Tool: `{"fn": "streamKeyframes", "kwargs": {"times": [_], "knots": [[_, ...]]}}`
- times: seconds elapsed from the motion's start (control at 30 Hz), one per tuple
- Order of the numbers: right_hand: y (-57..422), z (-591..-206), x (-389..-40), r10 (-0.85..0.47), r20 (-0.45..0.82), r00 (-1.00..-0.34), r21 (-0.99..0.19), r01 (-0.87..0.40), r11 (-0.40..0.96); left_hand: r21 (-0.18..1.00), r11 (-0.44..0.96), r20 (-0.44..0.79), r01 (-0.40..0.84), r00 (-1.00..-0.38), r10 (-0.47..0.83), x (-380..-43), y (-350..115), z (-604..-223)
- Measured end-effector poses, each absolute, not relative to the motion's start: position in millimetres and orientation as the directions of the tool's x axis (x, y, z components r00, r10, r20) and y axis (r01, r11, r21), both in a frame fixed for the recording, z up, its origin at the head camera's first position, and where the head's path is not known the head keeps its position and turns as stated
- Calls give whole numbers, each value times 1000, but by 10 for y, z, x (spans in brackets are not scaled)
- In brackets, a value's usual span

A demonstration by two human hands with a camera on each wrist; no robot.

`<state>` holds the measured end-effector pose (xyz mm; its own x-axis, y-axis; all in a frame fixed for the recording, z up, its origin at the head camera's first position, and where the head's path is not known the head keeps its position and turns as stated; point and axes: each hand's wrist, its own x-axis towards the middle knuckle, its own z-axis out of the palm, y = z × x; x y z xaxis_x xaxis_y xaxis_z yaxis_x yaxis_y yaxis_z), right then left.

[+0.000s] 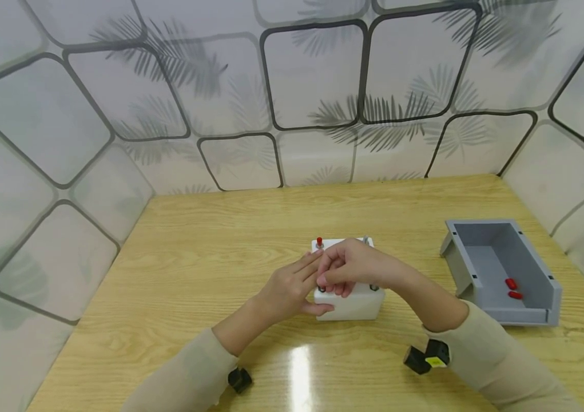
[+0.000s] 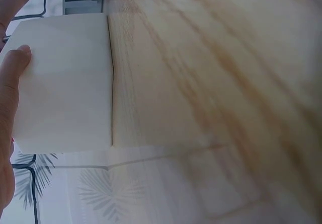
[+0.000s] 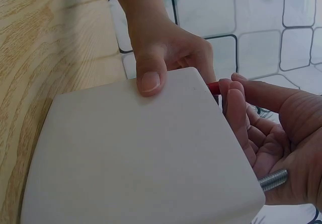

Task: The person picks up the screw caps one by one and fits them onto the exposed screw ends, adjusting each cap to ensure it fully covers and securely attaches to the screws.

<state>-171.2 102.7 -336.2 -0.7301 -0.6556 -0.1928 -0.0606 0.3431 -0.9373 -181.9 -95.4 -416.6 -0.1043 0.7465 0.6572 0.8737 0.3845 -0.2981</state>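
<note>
1. On the left, a patterned wall covering [image 1: 39,114] meets the wood-grained desk [image 1: 199,246] and runs on behind it.
2. A beige left sleeve [image 1: 183,366] enters from below, with a small black cube [image 1: 239,380] just beside its cuff.
3. The left hand [image 1: 289,289] holds the near-left corner of a white block, its thumb pressed on the near face and its other fingers stretched along the left of the top.
4. The white block [image 1: 350,308] stands on the desk, right of the middle. On its far-left corner an upright red cap [image 1: 320,241] is seated.
5. At the near-left corner, the right hand [image 1: 350,264] pinches a second cap, the pinched red cap [image 3: 214,87], between thumb and fingers, by a metal post.
6. On the block's right side, a bare threaded post [image 3: 274,179] sticks up at the near corner; a far post [image 1: 365,240] shows behind the right hand.
7. Two black cubes [image 1: 416,360] show beside the cuff of the right sleeve [image 1: 497,357].
8. Farthest right, a gray bin [image 1: 459,260] sits on the desk; two loose red caps [image 1: 515,295] lie near each other inside.
</note>
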Motion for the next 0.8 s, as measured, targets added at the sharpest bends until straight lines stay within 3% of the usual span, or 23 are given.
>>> {"fn": "streamKeyframes", "kwargs": {"times": [0.43, 0.8], "knots": [[1051, -3345, -1708, -629, -183, -756, -937, -60, 344, -289, 381, 660, 878, -106, 744, -1819, -955, -4174], [1103, -3293, -1720, -601, -171, -781, -944, -44, 327, -324, 359, 667, 875, -58, 743, -1845, -952, -4192]]}}
